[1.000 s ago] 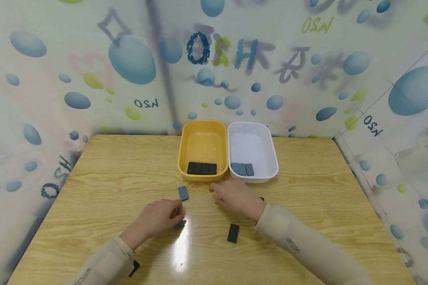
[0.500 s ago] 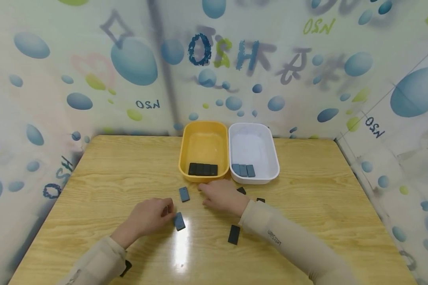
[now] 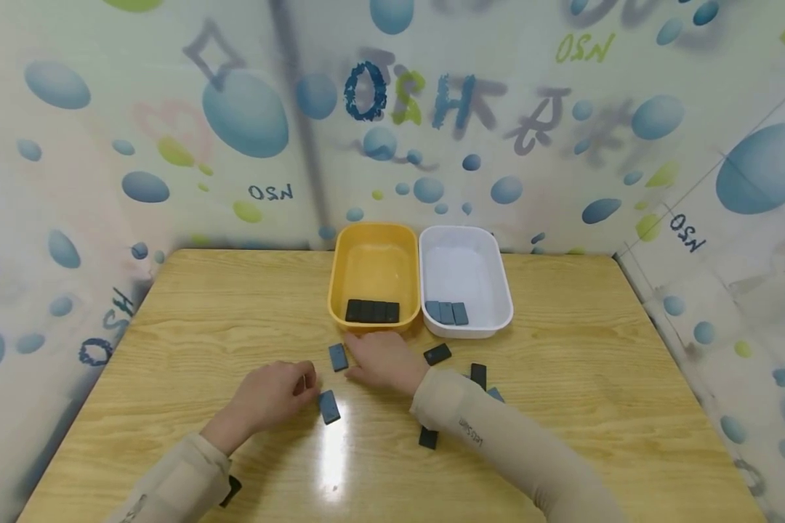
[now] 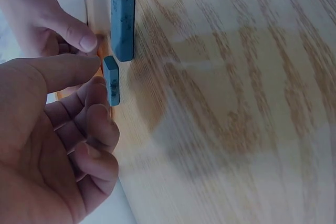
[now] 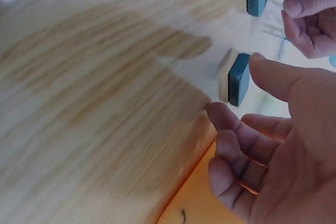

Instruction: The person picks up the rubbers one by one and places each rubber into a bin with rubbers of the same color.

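Two small blue-grey rectangular blocks lie on the table between my hands. My right hand (image 3: 386,359) reaches over the table just right of the farther blue-grey block (image 3: 338,357). In the right wrist view its thumb and fingers are spread apart beside that block (image 5: 239,80), holding nothing. My left hand (image 3: 271,396) hovers left of the nearer blue-grey block (image 3: 329,407), fingers loosely bent. The left wrist view shows nothing in its grasp, with the nearer block (image 4: 122,26) beyond the fingertips.
A yellow bin (image 3: 374,265) with several black blocks (image 3: 372,311) stands beside a white bin (image 3: 464,269) holding blue-grey blocks (image 3: 446,313). Loose black blocks (image 3: 437,354) lie right of centre, one (image 3: 428,438) partly under the right sleeve. Another (image 3: 232,491) shows beside the left sleeve.
My right hand has moved left from below the white bin toward the farther blue-grey block. The left hand has drawn back slightly left, leaving the nearer block lying flat.
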The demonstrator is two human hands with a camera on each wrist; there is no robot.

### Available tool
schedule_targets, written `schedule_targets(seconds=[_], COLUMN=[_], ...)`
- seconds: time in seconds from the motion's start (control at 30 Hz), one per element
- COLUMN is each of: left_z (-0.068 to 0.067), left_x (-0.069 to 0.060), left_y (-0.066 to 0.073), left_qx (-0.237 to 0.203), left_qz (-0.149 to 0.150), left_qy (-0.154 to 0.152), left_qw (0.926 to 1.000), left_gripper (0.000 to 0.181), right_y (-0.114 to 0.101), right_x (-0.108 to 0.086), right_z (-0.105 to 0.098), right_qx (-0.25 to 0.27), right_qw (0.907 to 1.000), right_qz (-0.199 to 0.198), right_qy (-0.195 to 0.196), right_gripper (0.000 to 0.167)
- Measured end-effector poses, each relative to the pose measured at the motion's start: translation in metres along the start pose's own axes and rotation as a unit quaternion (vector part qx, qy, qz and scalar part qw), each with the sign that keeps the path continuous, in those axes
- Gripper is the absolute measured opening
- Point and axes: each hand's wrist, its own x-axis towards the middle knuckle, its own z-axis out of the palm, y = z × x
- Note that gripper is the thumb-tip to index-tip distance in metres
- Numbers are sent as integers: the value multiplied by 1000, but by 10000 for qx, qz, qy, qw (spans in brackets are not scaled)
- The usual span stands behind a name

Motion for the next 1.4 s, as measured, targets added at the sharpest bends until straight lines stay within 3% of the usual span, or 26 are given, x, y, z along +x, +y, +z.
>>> schedule_targets(seconds=[0.67, 1.4], left_z=[0, 2], left_x=[-2, -2], left_y=[-2, -1], left_qx=[-56, -9], left_qz=[36, 103], left_qy=[110, 215], left_qw=[9999, 9997], left_gripper=[12, 14], right_y=[-28, -26], right_x=[17, 2], right_z=[9, -1], right_qx=[-149, 86], right_qw=[9986, 9996], right_qz=[507, 260], right_qy=[39, -107], right_gripper=[33, 33])
